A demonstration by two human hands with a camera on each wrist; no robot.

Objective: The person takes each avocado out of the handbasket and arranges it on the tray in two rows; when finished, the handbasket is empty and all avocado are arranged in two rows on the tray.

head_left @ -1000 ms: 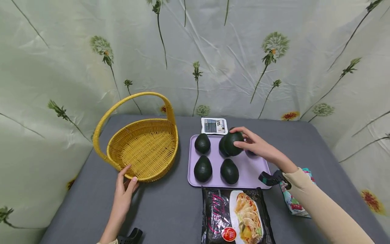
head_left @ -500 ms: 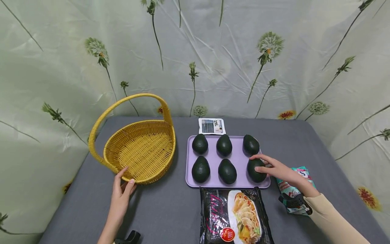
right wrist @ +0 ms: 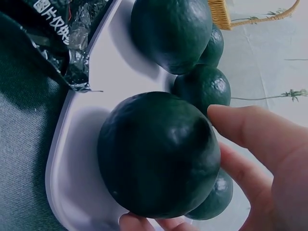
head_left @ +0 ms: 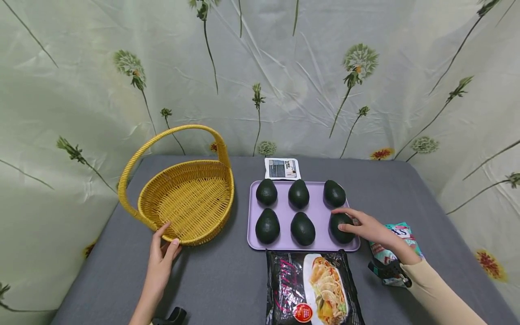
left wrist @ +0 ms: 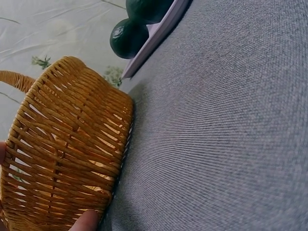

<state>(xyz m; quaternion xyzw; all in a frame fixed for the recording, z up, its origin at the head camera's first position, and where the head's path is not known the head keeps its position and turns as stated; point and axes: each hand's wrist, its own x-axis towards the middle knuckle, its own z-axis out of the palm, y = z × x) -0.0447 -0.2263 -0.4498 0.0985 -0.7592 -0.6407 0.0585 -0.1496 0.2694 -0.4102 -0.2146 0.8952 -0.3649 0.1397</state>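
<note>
My left hand (head_left: pixel 162 259) grips the near rim of a yellow wicker basket (head_left: pixel 211 230), fingers over the edge and thumb against the outside. The basket has a tall handle and nothing lies in it. At the near right corner of the lilac tray (head_left: pixel 321 246), my right hand (head_left: pixel 367 227) holds a dark green avocado (right wrist: pixel 159 154) between thumb and fingers. That avocado sits on or just over the tray; which one I cannot tell. Several other avocados (head_left: pixel 302 229) stand in two rows on the same tray.
A black food packet (head_left: pixel 313 289) lies before the tray, a small white packet (head_left: pixel 282 168) behind it. Right of the tray, a teal packet (head_left: pixel 400 234) is partly hidden by the right wrist. Flowered cloth (head_left: pixel 284 90) hangs behind the grey table (head_left: pixel 227 280).
One avocado, held above the back row a second ago, is now down at the tray's near right corner, my right hand still around it. The left hand keeps its grip on the basket.
</note>
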